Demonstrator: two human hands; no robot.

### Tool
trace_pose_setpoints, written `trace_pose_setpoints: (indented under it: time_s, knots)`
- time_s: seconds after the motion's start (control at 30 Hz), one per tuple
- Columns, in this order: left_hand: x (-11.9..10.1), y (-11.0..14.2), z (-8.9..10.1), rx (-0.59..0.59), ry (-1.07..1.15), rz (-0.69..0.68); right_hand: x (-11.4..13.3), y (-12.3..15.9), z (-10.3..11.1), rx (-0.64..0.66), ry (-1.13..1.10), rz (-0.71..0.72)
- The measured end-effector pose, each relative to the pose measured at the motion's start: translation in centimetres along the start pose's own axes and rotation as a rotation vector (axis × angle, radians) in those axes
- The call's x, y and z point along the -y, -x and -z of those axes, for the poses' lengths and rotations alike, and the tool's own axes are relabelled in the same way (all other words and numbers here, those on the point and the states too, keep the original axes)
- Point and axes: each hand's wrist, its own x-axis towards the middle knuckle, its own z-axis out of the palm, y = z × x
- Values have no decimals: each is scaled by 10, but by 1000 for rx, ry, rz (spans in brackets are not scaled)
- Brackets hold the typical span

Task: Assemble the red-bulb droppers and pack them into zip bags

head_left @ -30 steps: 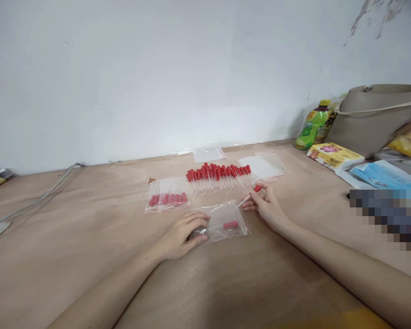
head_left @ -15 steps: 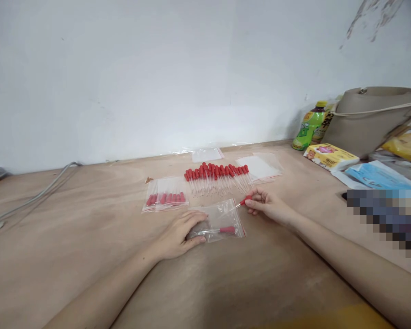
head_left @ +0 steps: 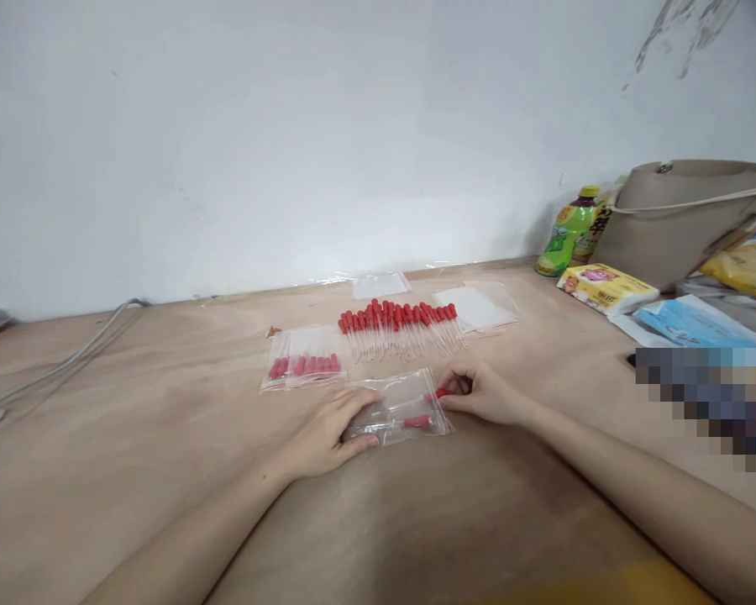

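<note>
A clear zip bag (head_left: 394,412) lies in front of me with its mouth to the right and a red-bulbed dropper (head_left: 417,421) inside it. My left hand (head_left: 331,428) holds the bag's left part, thumb at the near edge and fingers at the far edge. At the mouth, my right hand (head_left: 482,391) pinches a second dropper (head_left: 439,393) by its red bulb. This dropper's thin tube lies inside the bag, partly lost in the plastic's glare. Beyond the bag, many loose droppers (head_left: 396,319) lie side by side, red bulbs away from me.
Filled zip bags (head_left: 306,357) overlap at the left of the loose droppers. Flat bags (head_left: 475,307) lie right of them, and another flat bag (head_left: 380,285) is by the wall. A bottle (head_left: 567,235), tissue pack (head_left: 606,287) and handbag (head_left: 680,218) stand right; a cable (head_left: 69,361) runs left.
My right hand has moved left and slightly nearer, sliding its dropper deeper into the bag. The dropper inside has shifted slightly left. My left hand stays on the bag.
</note>
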Motion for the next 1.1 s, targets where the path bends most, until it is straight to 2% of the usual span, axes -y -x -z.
trace_pose_setpoints:
  time_s: [0.1,0.3,0.43,0.53,0.57,0.63,0.73,0.77,0.8,0.9,1.1]
  knots:
    - [0,0,0,-8,3,-6,1,2,-6,65,-116,-7]
    - [0,0,1,7,-1,-3,3,3,-13,111,-97,53]
    - [-1,-1,1,2,9,-6,8,6,-13,170,-164,18]
    - [1,-1,0,2,9,-25,6,3,-5,228,-174,30]
    - [2,-1,0,8,5,-34,3,-1,0,204,-140,23]
    - [4,0,-1,27,-10,-45,-5,-16,16,41,-7,-19]
    - [7,0,-3,49,-20,-48,-20,-47,46,-443,341,-130]
    - [7,0,-3,51,-16,-51,-24,-59,56,-502,459,-206]
    - [7,0,-3,51,-11,-55,-27,-70,63,-519,541,-297]
    - [7,0,-3,46,-11,-59,-32,-97,75,-538,583,-409]
    - [7,1,-3,50,-59,-56,-30,-126,68,-468,537,-571]
